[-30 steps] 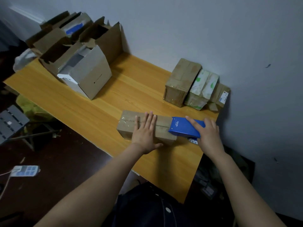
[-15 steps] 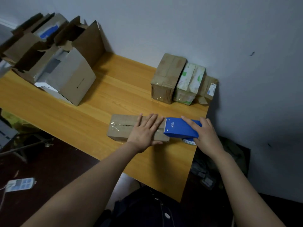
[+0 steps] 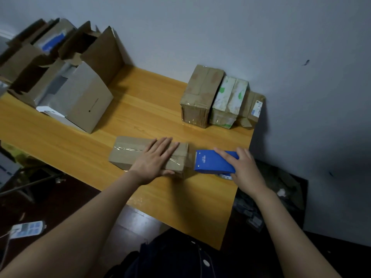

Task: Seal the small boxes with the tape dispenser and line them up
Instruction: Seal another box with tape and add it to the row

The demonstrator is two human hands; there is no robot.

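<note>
1 box (image 3: 128, 155): lying on the desk (image 3: 140, 109).
Left hand (image 3: 153, 162): pressing the box top, fingers straight.
Right hand (image 3: 248, 173): gripping tape dispenser (image 3: 212, 163) beside the box.

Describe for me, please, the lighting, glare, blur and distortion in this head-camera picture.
Head view: dim, bluish light overall; the tape on the box under the left hand glints; the row of sealed boxes throws a soft shadow rightward onto the wall; the open cartons at far left look smeared; the tape dispenser in the right hand is sharp; the wide lens skews the table edges.
</note>
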